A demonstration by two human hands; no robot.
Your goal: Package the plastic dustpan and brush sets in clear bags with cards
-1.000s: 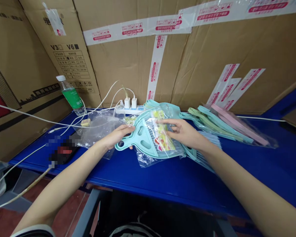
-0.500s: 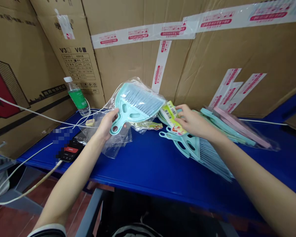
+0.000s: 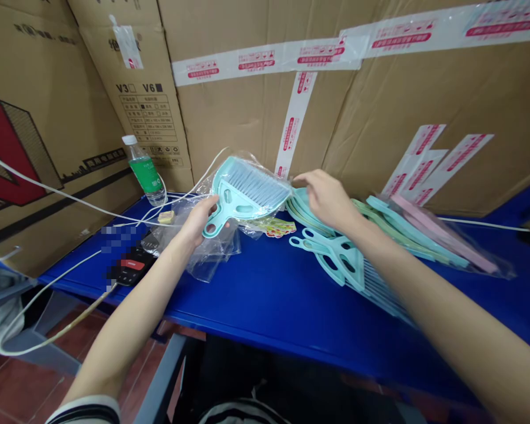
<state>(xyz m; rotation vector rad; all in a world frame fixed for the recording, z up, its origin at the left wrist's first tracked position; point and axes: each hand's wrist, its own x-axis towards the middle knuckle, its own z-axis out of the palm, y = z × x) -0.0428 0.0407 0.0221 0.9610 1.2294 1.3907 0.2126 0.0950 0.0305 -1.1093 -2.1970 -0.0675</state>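
Note:
My left hand (image 3: 201,219) is closed around the handle end of a mint-green hand brush and dustpan set (image 3: 242,197), tilted with its pale bristles up. A clear plastic bag (image 3: 265,162) covers its upper part. My right hand (image 3: 324,197) is at the bag's right edge, index finger stretched toward it; whether it touches the plastic is unclear. Below the held set lie yellow-green printed cards (image 3: 278,227) and crumpled clear bags (image 3: 212,253). Under my right forearm are more mint brush and dustpan sets (image 3: 344,259), partly hidden.
Bagged green and pink dustpans (image 3: 446,232) lie at the right of the blue table (image 3: 256,294). A water bottle (image 3: 145,174), white cables and a black device (image 3: 135,265) are at the left. Large cardboard boxes (image 3: 247,112) stand behind.
The yellow-green card that was in my right hand is out of it, and the hand has moved up and left to the bag's edge. My left hand keeps its hold.

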